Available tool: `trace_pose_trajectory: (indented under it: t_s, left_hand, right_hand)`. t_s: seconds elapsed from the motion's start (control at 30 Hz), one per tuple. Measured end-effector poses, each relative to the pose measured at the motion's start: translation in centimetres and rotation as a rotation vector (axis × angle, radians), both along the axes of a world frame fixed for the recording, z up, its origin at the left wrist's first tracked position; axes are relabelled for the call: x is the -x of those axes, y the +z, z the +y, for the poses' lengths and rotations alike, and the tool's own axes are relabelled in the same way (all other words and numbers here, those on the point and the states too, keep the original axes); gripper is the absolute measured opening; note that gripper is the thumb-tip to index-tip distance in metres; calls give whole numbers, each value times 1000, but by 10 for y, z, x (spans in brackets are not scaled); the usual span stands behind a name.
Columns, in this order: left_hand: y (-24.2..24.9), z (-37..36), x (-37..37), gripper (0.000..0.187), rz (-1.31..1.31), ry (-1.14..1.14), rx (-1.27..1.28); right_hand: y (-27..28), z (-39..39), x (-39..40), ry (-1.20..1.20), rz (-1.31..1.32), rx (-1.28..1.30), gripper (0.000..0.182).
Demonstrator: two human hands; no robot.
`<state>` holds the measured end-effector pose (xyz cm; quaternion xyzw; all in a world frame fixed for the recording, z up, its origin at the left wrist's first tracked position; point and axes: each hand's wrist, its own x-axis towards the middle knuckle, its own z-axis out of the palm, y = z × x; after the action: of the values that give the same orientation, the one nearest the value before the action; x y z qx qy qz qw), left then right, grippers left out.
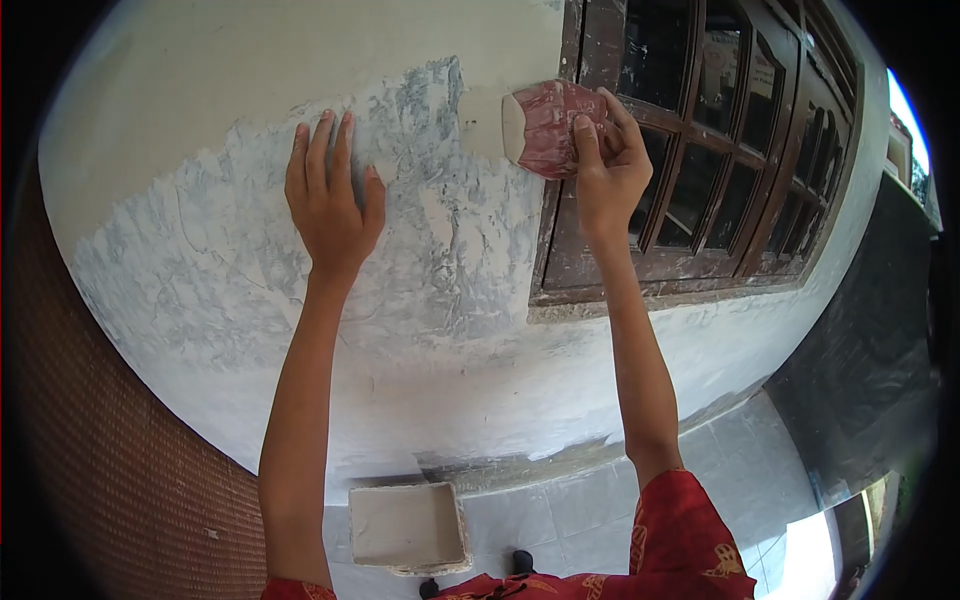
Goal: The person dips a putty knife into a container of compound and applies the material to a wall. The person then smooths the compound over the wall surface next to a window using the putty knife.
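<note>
My right hand (612,170) grips a red plastic putty spreader (558,128), thumb on its near face and fingers around its right side. Pale putty coats the spreader's left edge, which lies at the wall beside the window frame. Flat against the wall, or very close to it, is my left hand (335,205), fingers stretched out and holding nothing. Around and between both hands the wall (430,240) carries patchy white putty over a grey-blue surface, with smoother cream areas above.
A brown wooden window (690,150) with glass panes, smeared white in places, borders the work area on the right. On the tiled floor (530,515) below stands a rectangular tub (408,527) of pale putty. A woven brown panel (130,460) is at left.
</note>
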<state>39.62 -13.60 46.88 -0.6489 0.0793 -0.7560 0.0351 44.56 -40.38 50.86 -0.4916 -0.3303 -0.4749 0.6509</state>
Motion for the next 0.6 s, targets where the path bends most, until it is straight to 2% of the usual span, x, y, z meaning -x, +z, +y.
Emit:
trace_pose_trajectory:
  t_s: [0.13,0.2,0.27,0.33,0.43,0.47,0.53,0.6]
  left_hand:
    - [0,-2,0,51,3,3,19]
    - [0,-2,0,51,0,-1,17]
    - [0,-1,0,51,1,-4,14]
    - [0,0,1,51,8,11,13]
    - [0,0,2,51,15,4,15]
    - [0,-1,2,51,11,9,19]
    - [0,-1,1,51,5,1,19]
    - [0,0,1,51,3,5,24]
  right_hand:
    - [11,-36,3,-53,-4,-160,39]
    - [13,-30,8,-14,0,-173,40]
    - [16,-8,11,104,-56,-43,40]
    - [18,14,11,100,-64,4,39]
    - [22,24,4,-145,-71,173,37]
    - [23,20,2,-141,-76,177,37]
    - [26,11,3,-18,-121,10,36]
    - [27,8,5,-29,-104,2,35]
